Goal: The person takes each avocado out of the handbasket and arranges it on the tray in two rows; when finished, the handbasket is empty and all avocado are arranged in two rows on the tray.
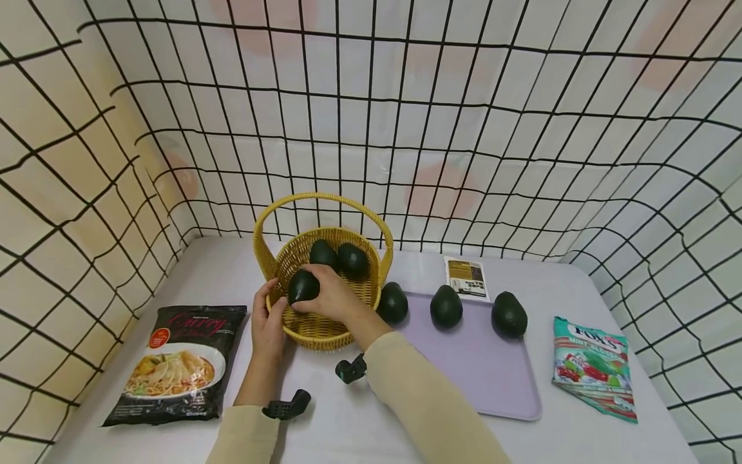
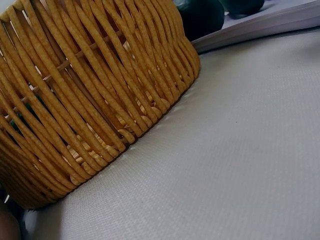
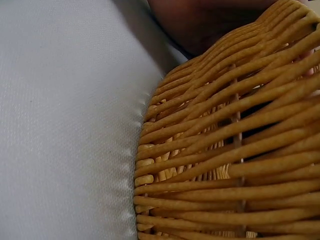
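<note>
The right hand (image 1: 327, 291) held an avocado (image 1: 303, 287) between its fingers in the basket (image 1: 319, 341), its long axis unclear; the left hand (image 1: 268, 322) gripped the basket's side.

Avocado (image 1: 303, 287) pinched in the right hand (image 1: 333, 295): faintly glossy skin. Basket (image 1: 317, 341) around the fingers: woven, ridged strands, slight sheen. Right of fingers, tray (image 1: 478, 374): smooth, matt, probably plastic. Beneath, tablecloth (image 3: 65, 125): matt, finely textured cloth.
</note>
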Tool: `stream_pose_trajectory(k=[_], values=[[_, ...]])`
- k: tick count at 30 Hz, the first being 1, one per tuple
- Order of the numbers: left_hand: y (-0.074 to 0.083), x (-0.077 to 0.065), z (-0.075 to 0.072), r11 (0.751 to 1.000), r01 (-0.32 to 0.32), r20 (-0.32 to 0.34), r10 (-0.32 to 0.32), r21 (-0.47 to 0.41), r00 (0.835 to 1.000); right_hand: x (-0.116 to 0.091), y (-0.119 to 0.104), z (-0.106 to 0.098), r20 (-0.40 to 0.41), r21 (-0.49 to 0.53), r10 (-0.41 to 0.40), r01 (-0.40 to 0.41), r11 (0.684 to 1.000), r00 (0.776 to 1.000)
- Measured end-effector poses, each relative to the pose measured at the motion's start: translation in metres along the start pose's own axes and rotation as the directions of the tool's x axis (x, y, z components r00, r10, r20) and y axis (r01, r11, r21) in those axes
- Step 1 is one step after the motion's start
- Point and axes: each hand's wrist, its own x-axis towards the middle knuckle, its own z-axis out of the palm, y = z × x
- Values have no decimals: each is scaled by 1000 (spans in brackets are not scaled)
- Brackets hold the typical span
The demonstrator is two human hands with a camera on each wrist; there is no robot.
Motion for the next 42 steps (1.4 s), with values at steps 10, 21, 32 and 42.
stream_pose_trajectory(k=[10,21,32,42], values=[[-1,1,-1,1000,0,2,0,8,1000,0,0,1,13,-20,0,0,1000,1000],[-1,1,-2,999,-2,8,1,38,1000,-2,-2,2,37,5,15,-15,1000,999],[0,-1,-1,999,-8,2,8,35,1000,-4,-4,1,73,-1,18,-18,1000,997],[0,-1,0,1000,0,0,0,19,1000,-5,-5,-1,-44,38,3,-1,999,999]])
